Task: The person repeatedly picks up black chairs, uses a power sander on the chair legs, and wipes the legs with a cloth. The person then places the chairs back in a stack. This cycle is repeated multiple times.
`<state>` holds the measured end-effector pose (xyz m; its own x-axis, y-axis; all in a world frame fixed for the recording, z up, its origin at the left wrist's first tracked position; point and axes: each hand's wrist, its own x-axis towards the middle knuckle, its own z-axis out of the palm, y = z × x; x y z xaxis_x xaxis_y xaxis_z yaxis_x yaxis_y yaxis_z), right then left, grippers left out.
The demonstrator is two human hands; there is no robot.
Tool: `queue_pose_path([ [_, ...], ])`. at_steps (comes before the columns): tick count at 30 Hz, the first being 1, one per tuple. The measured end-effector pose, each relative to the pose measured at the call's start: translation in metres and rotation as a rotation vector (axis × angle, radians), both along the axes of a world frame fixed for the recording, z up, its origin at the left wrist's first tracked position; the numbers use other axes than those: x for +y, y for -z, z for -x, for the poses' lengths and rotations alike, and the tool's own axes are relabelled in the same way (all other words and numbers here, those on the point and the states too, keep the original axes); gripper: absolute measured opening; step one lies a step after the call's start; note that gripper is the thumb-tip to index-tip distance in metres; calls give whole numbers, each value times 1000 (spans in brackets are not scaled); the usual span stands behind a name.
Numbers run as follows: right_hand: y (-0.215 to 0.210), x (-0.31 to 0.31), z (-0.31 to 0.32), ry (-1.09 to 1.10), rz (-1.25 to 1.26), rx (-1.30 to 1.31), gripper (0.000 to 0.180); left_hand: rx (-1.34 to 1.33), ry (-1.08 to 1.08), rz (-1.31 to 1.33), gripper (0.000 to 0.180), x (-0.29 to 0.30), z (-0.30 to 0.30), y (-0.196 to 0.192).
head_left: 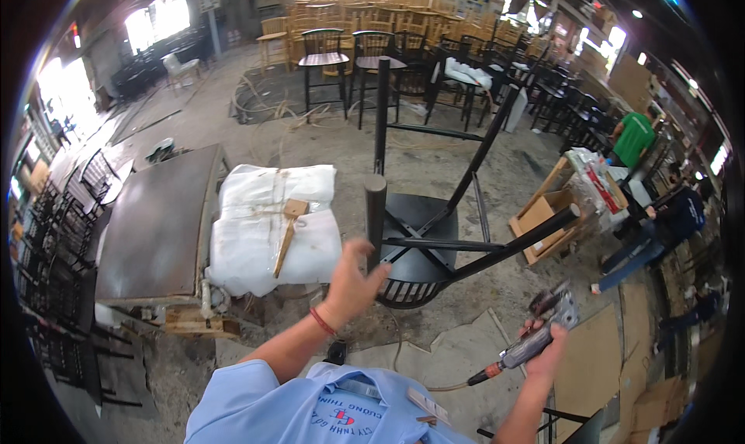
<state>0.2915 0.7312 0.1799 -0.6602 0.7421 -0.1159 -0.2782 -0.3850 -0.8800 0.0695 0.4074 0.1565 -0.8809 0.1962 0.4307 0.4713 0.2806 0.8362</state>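
A black high chair point(423, 211) is upside down in front of me, legs pointing up, with crossed braces under its seat and a spindled back at the near side. My left hand point(351, 283) is beside its near left leg point(375, 203), thumb and fingers apart; whether it touches the leg I cannot tell. My right hand point(545, 355) grips a grey hand-held power tool point(529, 345) to the right of the chair. An orange fitting joins the tool's near end to a thin hose point(446, 387).
White foam-wrapped bundles point(272, 230) carry a wooden mallet point(289, 234), beside a dark-topped table point(159, 219) at left. Chairs point(324, 60) stand behind. Hoses point(275, 102) lie across the floor. Co-workers point(635, 137) are at right, near a cluttered workbench point(594, 184). Cardboard point(590, 359) covers floor nearby.
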Motion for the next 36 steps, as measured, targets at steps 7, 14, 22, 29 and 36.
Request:
queue_pose_path([
  [7,-185,-81,109,-470,-1055,-266,73,-182,291,-192,33,16,92,-75],
  [14,-260,-175,190,-743,-1337,-671,62,-53,320,-325,27,22,106,-58],
  [22,-262,-197,228,-841,-1363,-959,57,74,321,-352,36,23,110,-48],
  [29,-263,-181,256,-619,-1533,-1033,57,-72,302,-307,33,24,106,-53],
  [36,-268,-185,221,-757,-1367,-874,56,-61,304,-294,35,21,106,-48],
])
